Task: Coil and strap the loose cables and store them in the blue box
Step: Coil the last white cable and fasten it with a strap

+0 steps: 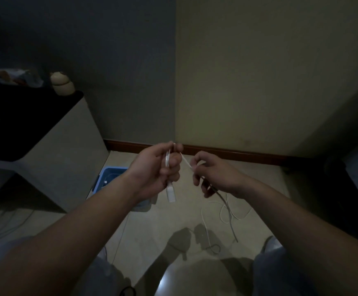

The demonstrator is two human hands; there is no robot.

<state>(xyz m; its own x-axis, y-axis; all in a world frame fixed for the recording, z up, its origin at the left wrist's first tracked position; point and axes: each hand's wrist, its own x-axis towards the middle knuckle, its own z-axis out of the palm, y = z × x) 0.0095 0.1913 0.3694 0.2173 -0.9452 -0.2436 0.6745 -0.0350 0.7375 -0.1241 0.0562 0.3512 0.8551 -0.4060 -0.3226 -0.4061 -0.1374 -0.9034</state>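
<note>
Above the floor [173, 216] | white cable [186, 163]: looped in left hand [158, 167], grip closed round it, plug [171, 194] hanging | free run slants down-right into right hand [214, 178] pinch | blue box [109, 170]: on floor, nearer left hand

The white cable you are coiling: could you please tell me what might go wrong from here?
The white cable seems to trail from the right hand into loose cables on the floor, so pulling may tangle them. The plug dangles below the left hand, so its loops could slip free.
</note>
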